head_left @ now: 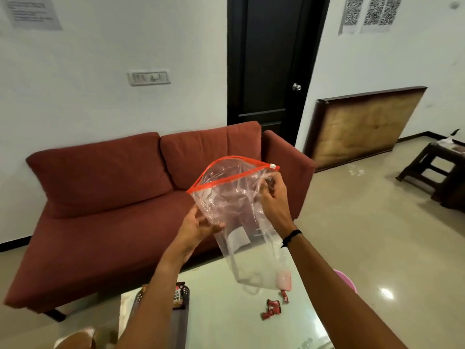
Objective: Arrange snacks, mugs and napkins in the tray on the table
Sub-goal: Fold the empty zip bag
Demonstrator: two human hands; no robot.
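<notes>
Both my hands are raised mid-frame on the clear plastic zip bag with an orange seal [234, 197]: left hand [195, 229] fingers pinching its side, right hand [273, 197] fingers gripping near the open top. Small red candy wrappers [273, 307] lie on the glass table [226, 323], lower centre.

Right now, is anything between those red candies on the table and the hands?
Yes. Both hands, left and right, hold a clear zip bag that hangs above the red candies on the table.
</notes>
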